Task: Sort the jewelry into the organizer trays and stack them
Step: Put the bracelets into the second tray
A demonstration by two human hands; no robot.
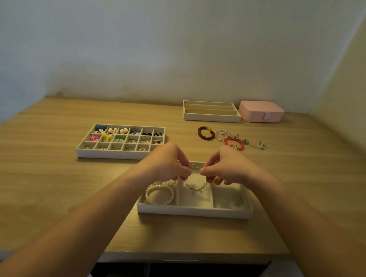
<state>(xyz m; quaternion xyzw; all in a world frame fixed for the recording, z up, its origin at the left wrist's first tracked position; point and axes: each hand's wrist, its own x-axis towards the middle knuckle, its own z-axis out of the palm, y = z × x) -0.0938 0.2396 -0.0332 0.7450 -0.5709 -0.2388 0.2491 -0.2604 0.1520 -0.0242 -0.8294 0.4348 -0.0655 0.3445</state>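
Beaded chain (196,187) in left hand (168,159), right hand (226,165) pinch over tray (192,212); pearl bracelets (161,186) inside.

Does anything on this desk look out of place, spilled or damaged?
Nothing looks damaged or spilled. Only the loose heap of bracelets and chains lies unsorted on the table, right of the small-compartment tray; the chains look tangled. The left hand and right hand pinch a beaded bracelet over the near tray.

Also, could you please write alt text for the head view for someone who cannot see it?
The left hand and right hand pinch a beaded bracelet over the middle compartment of a white tray on a wooden desk. Pearl bracelets lie in its left compartment.
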